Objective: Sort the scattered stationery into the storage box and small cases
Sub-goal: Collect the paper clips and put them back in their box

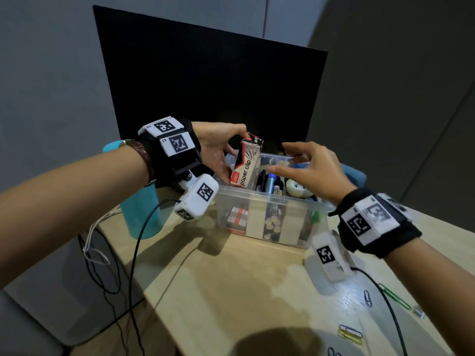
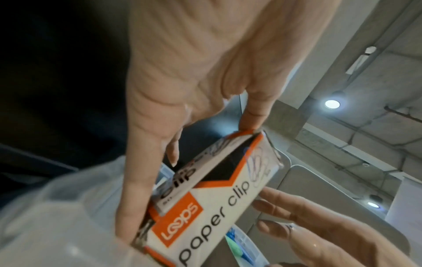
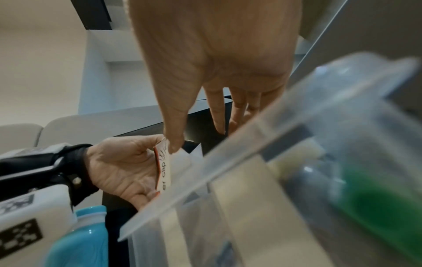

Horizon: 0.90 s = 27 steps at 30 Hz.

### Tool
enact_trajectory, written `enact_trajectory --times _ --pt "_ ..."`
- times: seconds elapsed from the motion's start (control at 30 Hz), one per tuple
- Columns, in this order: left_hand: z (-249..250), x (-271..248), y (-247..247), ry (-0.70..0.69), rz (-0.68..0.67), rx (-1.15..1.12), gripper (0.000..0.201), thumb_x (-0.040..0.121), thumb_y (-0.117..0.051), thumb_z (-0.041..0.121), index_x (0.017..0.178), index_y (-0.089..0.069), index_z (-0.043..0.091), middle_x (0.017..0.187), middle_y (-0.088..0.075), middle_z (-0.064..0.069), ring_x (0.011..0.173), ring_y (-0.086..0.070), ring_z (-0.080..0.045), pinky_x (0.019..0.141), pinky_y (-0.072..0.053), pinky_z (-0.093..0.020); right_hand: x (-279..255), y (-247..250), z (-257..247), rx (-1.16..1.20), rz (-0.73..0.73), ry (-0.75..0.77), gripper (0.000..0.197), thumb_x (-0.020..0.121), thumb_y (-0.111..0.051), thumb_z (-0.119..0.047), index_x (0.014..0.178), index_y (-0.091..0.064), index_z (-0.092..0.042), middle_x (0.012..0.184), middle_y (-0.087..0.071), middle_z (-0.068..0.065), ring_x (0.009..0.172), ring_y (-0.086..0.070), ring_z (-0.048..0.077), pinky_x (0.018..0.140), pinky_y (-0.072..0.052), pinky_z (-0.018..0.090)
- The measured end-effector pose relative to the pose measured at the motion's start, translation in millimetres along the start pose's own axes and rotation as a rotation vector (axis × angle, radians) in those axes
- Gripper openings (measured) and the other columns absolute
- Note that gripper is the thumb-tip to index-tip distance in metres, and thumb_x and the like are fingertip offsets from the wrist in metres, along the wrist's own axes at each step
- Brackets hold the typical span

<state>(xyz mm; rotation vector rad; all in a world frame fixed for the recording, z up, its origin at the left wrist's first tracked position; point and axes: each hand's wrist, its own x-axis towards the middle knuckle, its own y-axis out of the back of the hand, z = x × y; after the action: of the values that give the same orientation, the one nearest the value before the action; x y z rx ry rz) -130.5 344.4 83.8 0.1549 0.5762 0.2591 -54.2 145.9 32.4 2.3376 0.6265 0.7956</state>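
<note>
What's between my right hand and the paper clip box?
In the head view only air separates the right hand from the paper clip box; below that gap stand pens in the storage box.

A black board (image 1: 210, 80) stands upright at the far edge of my tabletop (image 1: 231, 283), with grey wall behind it. Left of the board's lower corner stands a light blue bottle (image 1: 140, 214), close to the tabletop's left edge. Thin black and white cables (image 1: 102, 255) hang off that edge below the bottle. On the tabletop in front of the board lies a pale, blotchy stain (image 1: 288, 281).
</note>
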Motion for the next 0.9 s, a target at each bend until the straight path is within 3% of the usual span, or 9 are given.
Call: enact_trajectory --times 0.23,0.37,0.43,0.53,0.6,0.7,0.77,0.83,0.9 --pt "-4 13 -15 0.140 -0.077 0.162 0.059 0.093 -0.039 0.039 0.139 -0.038 0.002 0.137 -0.046 -0.028 0.125 -0.046 -0.044 0.108 -0.035 -0.056 -17 -8 24 0.121 0.186 -0.007 0.054 0.078 -0.076 -0.042 0.124 -0.062 -0.018 0.116 -0.056 -0.002 0.097 -0.059 0.005 0.085 -0.055 0.028" --pt "-11 17 -22 0.091 -0.034 0.204 0.029 0.104 -0.027 0.023 0.091 -0.047 0.005 0.088 -0.057 -0.012 0.083 -0.055 -0.023 0.101 -0.040 -0.046 -16 -10 27 0.140 0.232 0.024 0.047 0.081 -0.076 -0.038 0.121 -0.063 -0.016 0.112 -0.057 -0.001 0.093 -0.061 0.006 0.083 -0.056 0.026" --pt "-16 19 -26 0.096 -0.019 0.243 0.025 0.105 -0.028 0.020 0.097 -0.046 0.005 0.087 -0.055 -0.011 0.083 -0.054 -0.022 0.104 -0.038 -0.043 -16 -12 29 0.122 0.246 0.033 0.047 0.082 -0.075 -0.038 0.121 -0.064 -0.014 0.111 -0.058 -0.001 0.090 -0.062 0.006 0.080 -0.052 0.018" --pt "-17 21 -28 0.122 -0.028 0.325 0.029 0.105 -0.032 0.019 0.119 -0.046 -0.003 0.116 -0.058 -0.020 0.120 -0.054 -0.033 0.111 -0.035 -0.049 -16 -13 31 0.098 0.250 0.046 0.046 0.083 -0.074 -0.037 0.120 -0.064 -0.013 0.109 -0.059 0.000 0.089 -0.062 0.008 0.079 -0.050 0.015" --pt "-16 21 -30 0.083 0.023 0.431 0.036 0.104 -0.037 0.018 0.125 -0.047 -0.010 0.122 -0.058 -0.024 0.122 -0.054 -0.035 0.110 -0.038 -0.050 -16 -14 34 0.096 0.253 0.050 0.045 0.083 -0.074 -0.036 0.120 -0.064 -0.012 0.109 -0.060 0.001 0.090 -0.062 0.010 0.081 -0.050 0.016" --pt "-19 24 -35 -0.020 0.089 0.561 0.035 0.103 -0.043 0.018 0.123 -0.053 -0.009 0.120 -0.061 -0.022 0.110 -0.059 -0.033 0.105 -0.045 -0.046 -14 -14 35 0.075 0.253 0.054 0.043 0.084 -0.072 -0.036 0.120 -0.064 -0.012 0.109 -0.059 0.000 0.090 -0.060 0.009 0.077 -0.046 0.009" --pt "-21 30 -36 -0.114 0.117 0.620 0.034 0.102 -0.046 0.015 0.127 -0.051 -0.007 0.120 -0.060 -0.017 0.089 -0.061 -0.026 0.086 -0.056 -0.030 -13 -16 36 0.038 0.235 0.053 0.041 0.086 -0.072 -0.035 0.119 -0.064 -0.013 0.109 -0.058 0.000 0.085 -0.058 0.003 0.072 -0.043 0.002" --pt "-23 31 -35 -0.172 0.141 0.594 0.037 0.100 -0.049 0.010 0.132 -0.047 -0.008 0.104 -0.055 -0.012 0.066 -0.051 -0.013 0.055 -0.050 -0.015 -13 -18 37 0.005 0.224 0.051 0.040 0.087 -0.070 -0.035 0.119 -0.064 -0.013 0.110 -0.058 0.001 0.079 -0.056 -0.001 0.069 -0.038 -0.005" --pt "-26 30 -36 -0.170 0.178 0.618 0.031 0.100 -0.049 0.011 0.127 -0.053 -0.003 0.086 -0.053 -0.006 0.062 -0.047 -0.009 0.055 -0.043 -0.018 -11 -19 39 -0.012 0.227 0.046 0.039 0.088 -0.069 -0.034 0.120 -0.065 -0.013 0.111 -0.057 0.000 0.079 -0.055 -0.002 0.068 -0.036 -0.007"
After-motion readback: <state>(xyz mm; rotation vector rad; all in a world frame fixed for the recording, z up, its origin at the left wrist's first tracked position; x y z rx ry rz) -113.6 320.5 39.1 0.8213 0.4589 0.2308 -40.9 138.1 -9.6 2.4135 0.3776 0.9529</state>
